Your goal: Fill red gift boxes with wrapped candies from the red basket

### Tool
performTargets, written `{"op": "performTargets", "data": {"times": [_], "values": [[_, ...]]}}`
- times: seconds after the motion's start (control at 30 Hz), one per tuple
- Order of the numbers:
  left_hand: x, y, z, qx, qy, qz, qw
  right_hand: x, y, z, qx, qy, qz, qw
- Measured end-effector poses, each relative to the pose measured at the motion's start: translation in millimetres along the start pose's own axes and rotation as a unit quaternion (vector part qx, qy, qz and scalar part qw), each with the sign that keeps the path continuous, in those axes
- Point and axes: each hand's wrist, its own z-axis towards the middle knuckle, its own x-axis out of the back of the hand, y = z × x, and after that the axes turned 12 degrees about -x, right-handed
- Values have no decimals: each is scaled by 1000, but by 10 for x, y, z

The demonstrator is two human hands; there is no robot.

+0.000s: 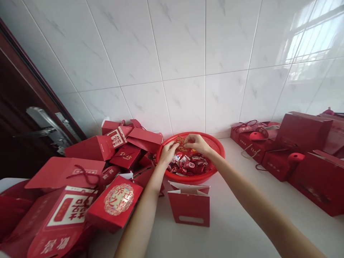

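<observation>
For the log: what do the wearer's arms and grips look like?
The left arm and right arm are slender and bare, with no sleeve or watch in view. The left grip and right grip are ungloved human hands, no ring discernible.

Here's the round red plastic basket (193,178), sitting upright, its side perforated, with small wrapped pieces (190,165), mostly red with white markings, jumbled inside. And toward its far side, there's the red packet (181,142), partly hidden, flashing gold print!
</observation>
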Motion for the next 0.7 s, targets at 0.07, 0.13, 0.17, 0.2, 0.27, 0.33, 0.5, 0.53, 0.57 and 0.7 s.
{"op": "performTargets", "data": {"times": [0.07, 0.13, 0.17, 0.2, 0.27, 0.33, 0.5, 0.53, 0.57, 0.7], "values": [[-5, 27, -17, -34, -32, -3, 999, 17, 8, -107, 8, 29, 28, 999], [-10, 31, -22, -66, -84, 1, 994, 39, 7, -214, 1, 67, 62, 996], [-12, 24, -19, -72, -113, 9, 991, 54, 7, -260, -4, 86, 79, 993], [-14, 11, -14, -70, -140, 22, 987, 71, 9, -299, -9, 108, 94, 990], [-20, -21, -4, -56, -195, 75, 976, 112, 24, -351, -13, 160, 123, 979], [-27, -44, 1, -46, -241, 136, 960, 157, 49, -370, -24, 208, 160, 964], [-58, -4, -25, -40, -320, 227, 919, 243, 108, -349, -60, 260, 253, 930], [-65, 14, -32, -39, -333, 238, 912, 256, 115, -343, -65, 262, 269, 925], [-73, 31, -37, -39, -346, 247, 904, 267, 121, -337, -70, 262, 287, 919], [-107, 79, -25, -41, -386, 281, 878, 307, 150, -317, -100, 253, 358, 893]]}}
